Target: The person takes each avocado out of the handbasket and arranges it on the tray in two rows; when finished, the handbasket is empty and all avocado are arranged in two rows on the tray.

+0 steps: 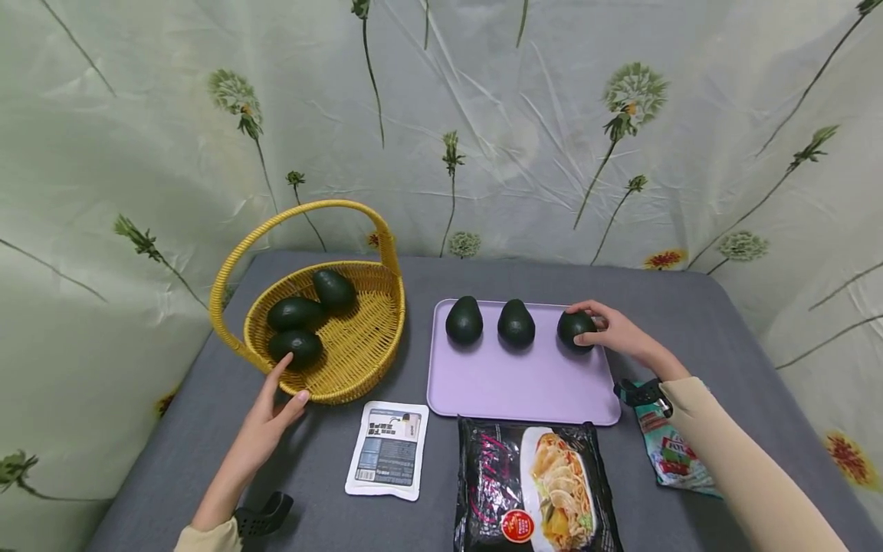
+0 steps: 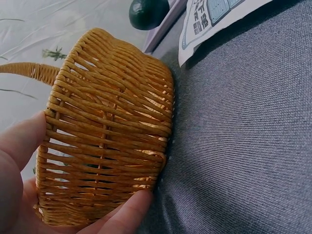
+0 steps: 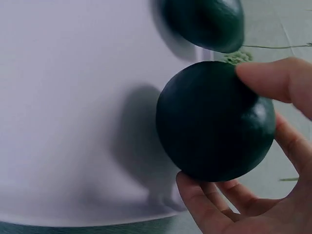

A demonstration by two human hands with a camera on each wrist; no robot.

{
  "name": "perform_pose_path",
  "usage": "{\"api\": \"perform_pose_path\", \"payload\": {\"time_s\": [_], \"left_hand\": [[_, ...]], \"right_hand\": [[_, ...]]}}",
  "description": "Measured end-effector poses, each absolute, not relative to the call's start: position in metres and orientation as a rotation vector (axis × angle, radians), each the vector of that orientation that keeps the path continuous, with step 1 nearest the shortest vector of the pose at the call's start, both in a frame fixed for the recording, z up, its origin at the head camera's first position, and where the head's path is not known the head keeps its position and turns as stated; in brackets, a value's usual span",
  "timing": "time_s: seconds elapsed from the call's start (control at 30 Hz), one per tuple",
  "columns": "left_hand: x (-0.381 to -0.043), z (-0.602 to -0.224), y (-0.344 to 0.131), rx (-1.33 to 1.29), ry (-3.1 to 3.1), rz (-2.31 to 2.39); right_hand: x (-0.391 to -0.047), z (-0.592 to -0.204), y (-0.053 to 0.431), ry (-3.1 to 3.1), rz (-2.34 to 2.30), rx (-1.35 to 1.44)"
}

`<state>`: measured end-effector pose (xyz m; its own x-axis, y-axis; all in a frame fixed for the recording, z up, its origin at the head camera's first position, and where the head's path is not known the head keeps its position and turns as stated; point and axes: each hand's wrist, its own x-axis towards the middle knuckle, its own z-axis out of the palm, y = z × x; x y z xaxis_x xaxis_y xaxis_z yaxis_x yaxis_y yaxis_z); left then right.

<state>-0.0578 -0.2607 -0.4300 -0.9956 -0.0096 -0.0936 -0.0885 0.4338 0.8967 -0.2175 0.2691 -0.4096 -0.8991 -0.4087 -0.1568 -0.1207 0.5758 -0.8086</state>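
My right hand [image 1: 621, 336] holds a dark green avocado [image 1: 572, 330] over the right end of a lilac tray [image 1: 510, 387]. Thumb and fingertips reach round its sides in the right wrist view, its shadow falling on the tray. Two more avocados stand in a row to its left, a middle one [image 1: 516, 324] and a left one [image 1: 464, 322]. My left hand [image 1: 269, 422] grips the near left rim of a yellow wicker basket [image 1: 362, 337], one finger over the edge beside an avocado [image 1: 297, 349]. Three avocados lie at the basket's left side.
A white pouch [image 1: 388, 451] lies between the basket and the tray. In front of the tray is a black noodle packet [image 1: 531, 487]. A teal packet [image 1: 679, 452] lies partly under my right forearm. The basket's tall handle [image 1: 303, 211] arches upward. A flowered curtain [image 1: 497, 153] hangs behind the grey table.
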Motion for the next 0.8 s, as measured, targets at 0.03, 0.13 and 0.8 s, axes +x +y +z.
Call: {"api": "perform_pose_path", "payload": {"time_s": [0.03,0.13,0.8], "left_hand": [[-0.0579,-0.43,-0.2605,-0.089,2.598,1.629],[-0.0574,-0.4296,-0.2601,-0.083,2.602,1.625],[-0.0566,-0.4313,-0.26,-0.066,2.604,1.648]], "right_hand": [[-0.2171,-0.4117,0.2695,2.482,-1.24,-0.441],[-0.2159,-0.4143,0.2682,2.466,-1.251,-0.456],[-0.2138,-0.4135,0.272,2.464,-1.276,-0.451]]}}
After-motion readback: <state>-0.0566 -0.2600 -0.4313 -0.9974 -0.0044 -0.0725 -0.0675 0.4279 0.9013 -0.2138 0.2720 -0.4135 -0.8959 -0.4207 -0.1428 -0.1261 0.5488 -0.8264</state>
